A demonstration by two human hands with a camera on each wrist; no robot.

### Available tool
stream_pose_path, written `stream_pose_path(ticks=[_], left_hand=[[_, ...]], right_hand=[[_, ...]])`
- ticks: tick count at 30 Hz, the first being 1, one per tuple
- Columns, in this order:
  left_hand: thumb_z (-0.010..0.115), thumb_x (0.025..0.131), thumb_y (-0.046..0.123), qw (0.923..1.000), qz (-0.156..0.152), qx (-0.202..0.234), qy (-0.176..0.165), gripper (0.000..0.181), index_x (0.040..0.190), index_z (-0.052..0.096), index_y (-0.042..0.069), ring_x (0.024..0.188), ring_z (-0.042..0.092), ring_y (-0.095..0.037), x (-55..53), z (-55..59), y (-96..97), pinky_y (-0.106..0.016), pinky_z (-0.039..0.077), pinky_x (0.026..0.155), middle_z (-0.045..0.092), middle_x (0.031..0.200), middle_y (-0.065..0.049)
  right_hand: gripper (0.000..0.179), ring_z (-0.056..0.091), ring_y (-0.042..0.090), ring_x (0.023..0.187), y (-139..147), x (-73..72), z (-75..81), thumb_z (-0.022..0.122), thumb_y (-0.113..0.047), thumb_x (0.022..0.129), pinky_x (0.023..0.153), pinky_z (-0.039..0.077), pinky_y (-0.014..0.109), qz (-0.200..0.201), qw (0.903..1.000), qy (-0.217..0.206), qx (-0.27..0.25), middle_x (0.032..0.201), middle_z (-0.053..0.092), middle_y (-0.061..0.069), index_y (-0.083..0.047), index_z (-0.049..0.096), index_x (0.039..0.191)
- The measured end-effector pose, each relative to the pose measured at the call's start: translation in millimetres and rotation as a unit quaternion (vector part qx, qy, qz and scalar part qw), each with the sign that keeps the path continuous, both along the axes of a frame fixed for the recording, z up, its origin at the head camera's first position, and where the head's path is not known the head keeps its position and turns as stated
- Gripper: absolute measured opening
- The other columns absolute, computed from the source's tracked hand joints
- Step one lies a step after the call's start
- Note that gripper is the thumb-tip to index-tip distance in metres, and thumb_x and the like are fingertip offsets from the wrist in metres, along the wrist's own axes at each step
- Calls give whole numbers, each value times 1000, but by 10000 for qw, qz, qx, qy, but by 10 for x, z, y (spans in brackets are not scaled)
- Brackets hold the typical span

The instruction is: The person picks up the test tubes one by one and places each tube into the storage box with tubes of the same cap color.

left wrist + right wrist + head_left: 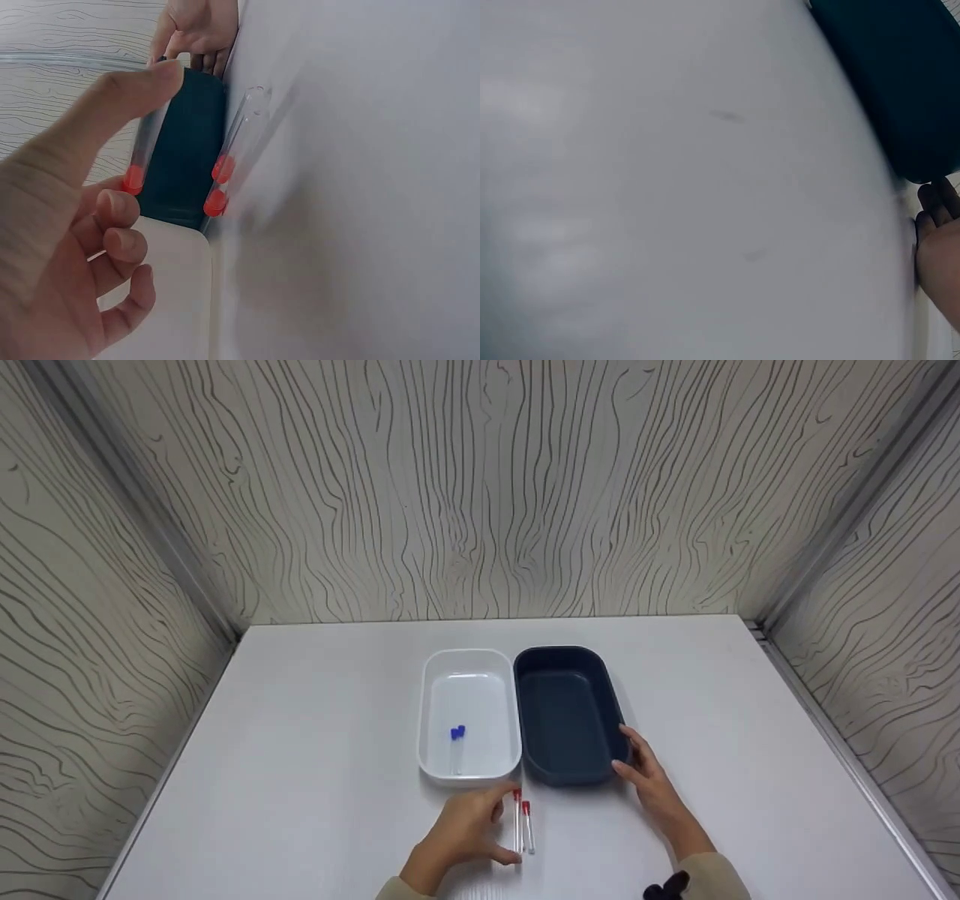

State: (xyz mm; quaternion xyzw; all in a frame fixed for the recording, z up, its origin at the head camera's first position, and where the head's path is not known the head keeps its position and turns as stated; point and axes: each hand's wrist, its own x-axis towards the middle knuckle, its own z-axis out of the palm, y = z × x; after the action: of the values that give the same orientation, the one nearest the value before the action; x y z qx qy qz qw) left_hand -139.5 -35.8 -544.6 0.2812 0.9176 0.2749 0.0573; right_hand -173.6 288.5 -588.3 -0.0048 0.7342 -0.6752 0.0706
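My left hand (466,823) holds a clear test tube (152,139) with a red cap lengthwise, thumb at its bottom end and index finger at the cap. In the left wrist view, two more red-capped tubes (244,139) lie side by side on the table, just beyond the held one. My right hand (658,795) grips the near right corner of a dark blue tray (626,746), with thumb and fingertips at its rim. Nothing lies in that tray. Its fingers (937,202) show at the tray's edge in the right wrist view.
Left of the dark tray, and close against it, stands a white tray (421,712). Blue-capped tubes (457,750) lie in its near half. White table (315,750) surrounds both trays. Wood-grain patterned walls (480,495) enclose the back and sides.
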Motion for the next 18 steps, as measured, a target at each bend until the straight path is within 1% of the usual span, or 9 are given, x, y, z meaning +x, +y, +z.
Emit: stream_pose_path(ticks=[4,8,15,18], left_hand=[[90,56,45,9996,-220,192,38,85,130,54,22,61,31,3,-9,29,17,-12,26,56,46,73,13],[89,58,46,9978,-452,389,274,86,132,54,20,63,33,4,-33,58,32,-10,27,57,50,75,11],[87,61,48,9959,-582,548,420,89,137,51,19,67,36,4,-100,153,55,-9,28,60,52,77,10],[87,61,49,9946,-627,570,596,90,138,50,20,67,36,4,-134,186,63,-10,28,61,52,77,9]], right_hand=[[66,-1,40,151,-5,-2,19,51,-12,98,90,30,-2,-30,10000,56,60,163,-2,21,-12,14,154],[66,0,40,151,-13,-1,27,51,-12,98,89,30,-2,-88,9999,71,74,163,-1,20,-11,15,153],[67,-1,40,151,-19,0,26,53,-12,97,89,29,-3,-124,9999,34,40,163,-1,20,-11,16,153],[67,-2,40,151,-18,0,26,54,-13,97,90,29,-3,-127,9999,26,43,163,-3,20,-11,16,153]])
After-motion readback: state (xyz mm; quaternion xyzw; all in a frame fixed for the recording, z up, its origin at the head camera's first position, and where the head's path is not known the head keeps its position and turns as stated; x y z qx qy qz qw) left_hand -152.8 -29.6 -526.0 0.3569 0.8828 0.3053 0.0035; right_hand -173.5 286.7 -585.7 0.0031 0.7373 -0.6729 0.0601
